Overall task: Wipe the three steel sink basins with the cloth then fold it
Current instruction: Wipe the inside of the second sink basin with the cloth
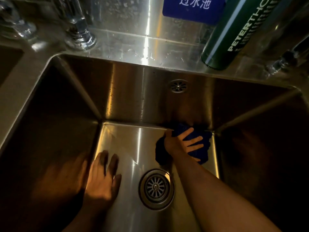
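While both arms reached down into it, the basin (127,101) filled most of the view, a deep steel box with its floor brightly lit and its left and right walls in shadow. Behind it ran a wet steel ledge (127,46), and on that ledge stood a dark green bottle (237,36) at the right, leaning in the wide view, just below a blue sign (192,9) with white characters fixed to the back wall. A tap base (80,36) stood at the ledge's left. Part of a second basin (8,64) showed at the far left edge.

The left hand (102,181) lay flat on the floor by the left wall, blurred, its fingers (113,164) loosely spread and holding nothing. The cloth (199,148), dark blue and bunched, sat in the far right corner of the floor, touching the back wall. The right hand (182,143) pressed down on it, fingers (194,143) splayed across the top. A round drain (156,188) sat between the two forearms, and a small overflow grille (178,86) was set high in the back wall.
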Demonstrator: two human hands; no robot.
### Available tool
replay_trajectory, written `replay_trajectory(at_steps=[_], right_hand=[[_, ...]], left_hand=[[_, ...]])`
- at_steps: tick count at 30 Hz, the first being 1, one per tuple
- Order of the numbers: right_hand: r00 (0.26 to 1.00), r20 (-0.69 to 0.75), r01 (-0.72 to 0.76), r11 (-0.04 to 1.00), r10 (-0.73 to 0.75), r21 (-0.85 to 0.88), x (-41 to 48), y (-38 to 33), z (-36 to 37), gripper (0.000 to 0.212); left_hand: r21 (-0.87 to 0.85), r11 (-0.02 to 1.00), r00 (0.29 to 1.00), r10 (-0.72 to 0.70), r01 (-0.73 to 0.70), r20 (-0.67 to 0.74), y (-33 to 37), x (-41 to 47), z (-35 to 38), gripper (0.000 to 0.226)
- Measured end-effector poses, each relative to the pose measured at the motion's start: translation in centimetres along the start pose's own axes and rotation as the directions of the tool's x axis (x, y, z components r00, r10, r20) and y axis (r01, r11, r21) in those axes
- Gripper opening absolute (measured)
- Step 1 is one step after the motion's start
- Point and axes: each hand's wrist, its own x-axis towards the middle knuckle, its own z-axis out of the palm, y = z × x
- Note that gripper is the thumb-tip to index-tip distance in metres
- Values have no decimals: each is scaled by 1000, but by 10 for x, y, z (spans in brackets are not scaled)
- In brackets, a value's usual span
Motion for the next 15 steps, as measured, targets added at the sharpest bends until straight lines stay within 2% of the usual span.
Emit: replay_trajectory(at_steps=[4, 6, 9, 11, 13, 15], right_hand=[[997, 76, -26, 999, 23, 39, -32, -30, 15, 100], [986, 170, -6, 999, -2, 46, -49, -43, 23, 101], [927, 360, 55, 988, -104, 144, -77, -59, 38, 100], [839, 509, 56, 961, -192, 270, -98, -73, 46, 95], [674, 674, 52, 930, -301, 363, -120, -86, 49, 86], [524, 756, 50, 900, -392, 432, -136, -93, 50, 81]], left_hand=[[-175, 971, 976, -183, 161, -119, 18, 4, -6, 67], [-252, 955, 963, -206, 159, -175, 26, 6, -6, 64], [-306, 943, 949, -209, 131, -235, 37, 7, -6, 60], [-343, 930, 944, -220, 128, -244, 43, 9, -8, 60], [-357, 924, 937, -236, 136, -256, 45, 12, -12, 61], [-364, 920, 938, -246, 147, -245, 43, 13, -16, 62]])
